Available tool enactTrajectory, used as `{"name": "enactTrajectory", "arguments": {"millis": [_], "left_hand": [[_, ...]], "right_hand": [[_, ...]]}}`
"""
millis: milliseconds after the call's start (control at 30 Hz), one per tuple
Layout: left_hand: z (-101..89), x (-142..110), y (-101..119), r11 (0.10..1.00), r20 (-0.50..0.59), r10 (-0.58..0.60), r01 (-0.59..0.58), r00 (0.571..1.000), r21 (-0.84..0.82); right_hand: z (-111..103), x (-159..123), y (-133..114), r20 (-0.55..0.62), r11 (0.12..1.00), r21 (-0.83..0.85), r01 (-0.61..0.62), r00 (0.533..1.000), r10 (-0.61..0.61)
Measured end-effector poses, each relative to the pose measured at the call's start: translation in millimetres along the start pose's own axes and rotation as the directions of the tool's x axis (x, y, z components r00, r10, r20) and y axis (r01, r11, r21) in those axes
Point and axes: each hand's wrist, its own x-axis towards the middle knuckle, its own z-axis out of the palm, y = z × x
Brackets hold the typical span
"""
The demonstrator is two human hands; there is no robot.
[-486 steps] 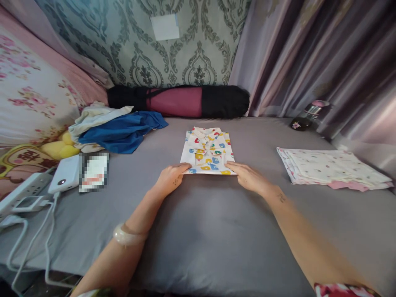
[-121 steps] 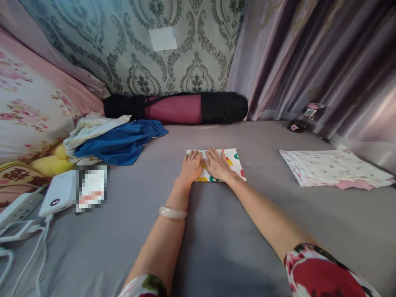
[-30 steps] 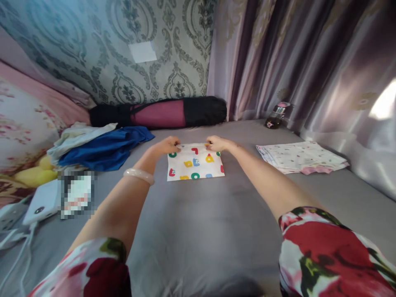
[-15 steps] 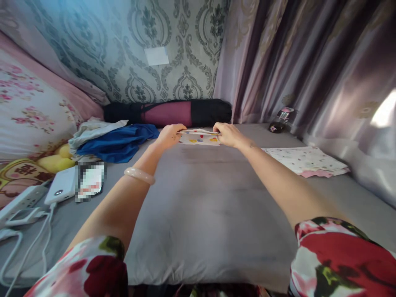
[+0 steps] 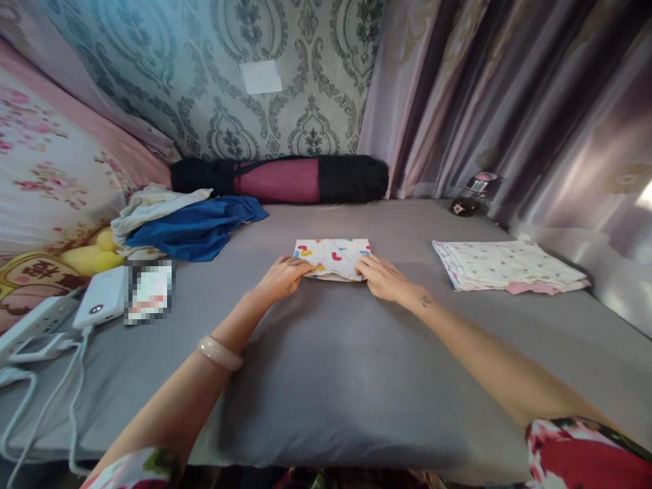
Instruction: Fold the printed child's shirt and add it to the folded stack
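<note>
A folded white cloth (image 5: 333,257) with red, yellow and blue prints lies on the grey bed sheet (image 5: 346,380). My left hand (image 5: 285,276) pinches its near left corner, fingers closed on the fabric. At the near right corner, my right hand (image 5: 382,275) grips the cloth the same way. The near edge bulges slightly between the two hands, showing a folded layer. My thumbs are partly hidden from view.
To the right lies a folded patterned cloth stack (image 5: 509,265), with a dark bottle (image 5: 471,195) behind it. At the left are blue and pale clothes (image 5: 188,227), a white power bank (image 5: 103,299) and a power strip (image 5: 43,322) with cables. A long black-and-pink bag (image 5: 278,180) lies along the wall.
Both hands have come nearer to me with the cloth. It was held up and seen nearly edge-on; now it lies flat on the sheet with its printed face showing.
</note>
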Motion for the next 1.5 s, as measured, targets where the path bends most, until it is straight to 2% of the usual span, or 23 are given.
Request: {"name": "enactTrajectory", "arguments": {"millis": [133,200,267,367,467,533,633,733,833,1000,1200,1300,1400,1500], "left_hand": [[-9.3,-4,3,1.0,0.089,0.025,-0.023,0.996,-0.021],[-17.2,-1,7,0.999,0.139,-0.009,0.015,0.99,-0.045],[-22.6,8,13,0.993,0.152,-0.092,0.101,0.984,-0.053],[-21.5,31,25,0.963,0.045,-0.262,0.264,0.964,-0.046],[-10.3,57,38,0.937,-0.063,-0.346,0.341,0.936,-0.076],[0.7,72,45,0.932,-0.085,-0.36,0.354,0.929,-0.078],[19.3,84,49,0.926,-0.066,-0.378,0.376,0.923,-0.047],[35.5,85,43,0.929,-0.07,-0.369,0.369,0.927,-0.018],[43.3,81,35,0.946,-0.084,-0.321,0.323,0.943,0.009],[42.2,79,29,0.954,-0.062,-0.298,0.3,0.952,0.015],[35.8,81,30,0.955,-0.081,-0.295,0.297,0.952,0.012],[33.3,81,30,0.944,-0.123,-0.323,0.328,0.938,0.027],[34.8,80,27,0.916,-0.211,-0.379,0.398,0.901,0.056],[40.5,79,23,0.901,-0.183,-0.413,0.429,0.892,0.058]], "right_hand": [[-10,2,3,0.106,0.997,0.075,-0.009,0.994,0.001],[-17,8,5,0.184,0.992,0.114,-0.062,0.982,0.04],[-21,19,5,0.215,0.979,0.126,-0.158,0.968,0.129],[-18,41,-4,0.076,0.958,0.128,-0.257,0.966,0.249],[-3,63,-19,-0.103,0.966,0.091,-0.242,0.963,0.251],[9,75,-26,-0.133,0.963,0.047,-0.264,0.954,0.268],[25,84,-28,-0.11,0.952,0.026,-0.306,0.946,0.307],[34,85,-23,-0.06,0.947,0.04,-0.32,0.945,0.322],[38,84,-19,-0.018,0.943,0.059,-0.327,0.944,0.329],[38,86,-18,0.01,0.934,0.084,-0.347,0.938,0.347],[36,89,-16,-0.03,0.938,0.077,-0.338,0.94,0.341],[36,91,-15,-0.082,0.951,0.069,-0.3,0.949,0.305],[39,92,-15,-0.134,0.968,0.063,-0.245,0.959,0.251],[44,93,-15,-0.085,0.969,0.081,-0.234,0.967,0.24]]}}
